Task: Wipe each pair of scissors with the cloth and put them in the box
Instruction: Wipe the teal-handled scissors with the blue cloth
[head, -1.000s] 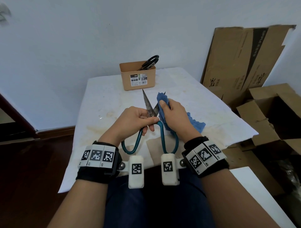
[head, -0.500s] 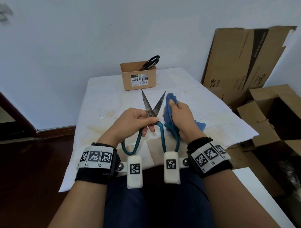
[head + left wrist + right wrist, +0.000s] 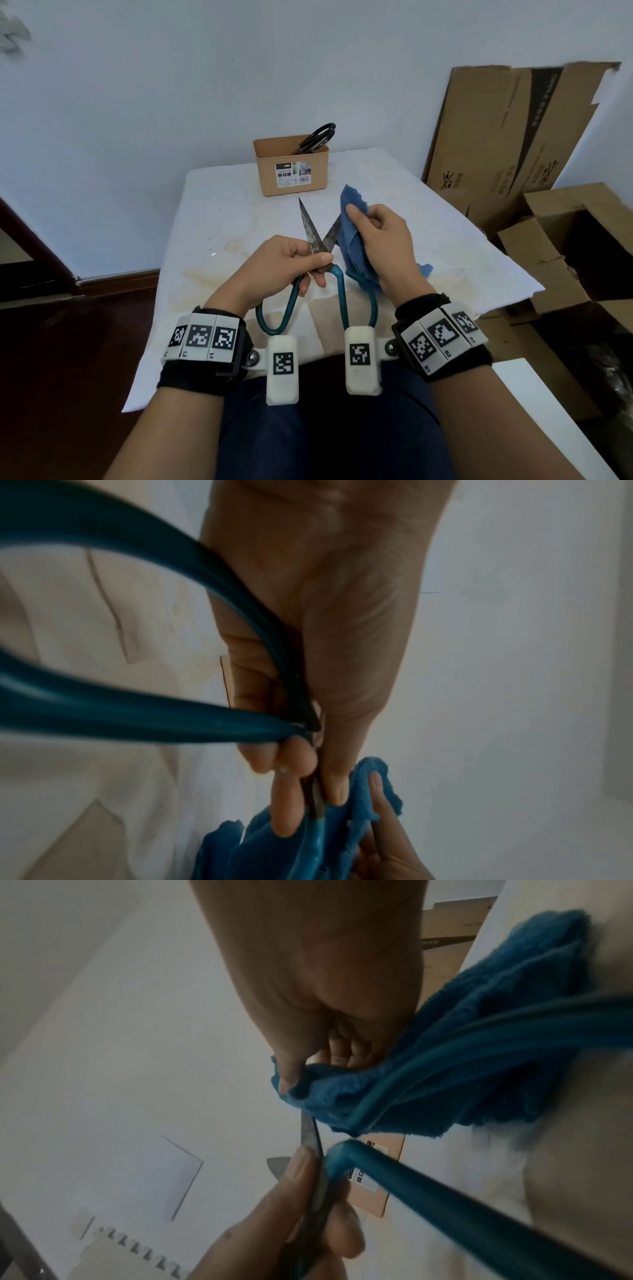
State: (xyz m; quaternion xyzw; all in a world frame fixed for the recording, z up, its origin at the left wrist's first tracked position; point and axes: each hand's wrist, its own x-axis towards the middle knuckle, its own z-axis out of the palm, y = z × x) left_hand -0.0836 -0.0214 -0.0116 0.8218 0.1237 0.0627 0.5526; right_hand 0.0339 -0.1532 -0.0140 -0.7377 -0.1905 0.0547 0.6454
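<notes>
We observe both forearms extended forward over the lap, each wrist wrapped in a black band. Our left hand [image 3: 284,263] is turned palm inward, thumb and curled fingers pinching the teal-handled scissors [image 3: 317,240] at the pivot, thumb lying across the top. Our right hand [image 3: 383,245] sits just beside it, slightly higher, fingers curled and thumb pressed forward, gripping the blue cloth [image 3: 352,240] against one blade. The two hands are near, not touching.
</notes>
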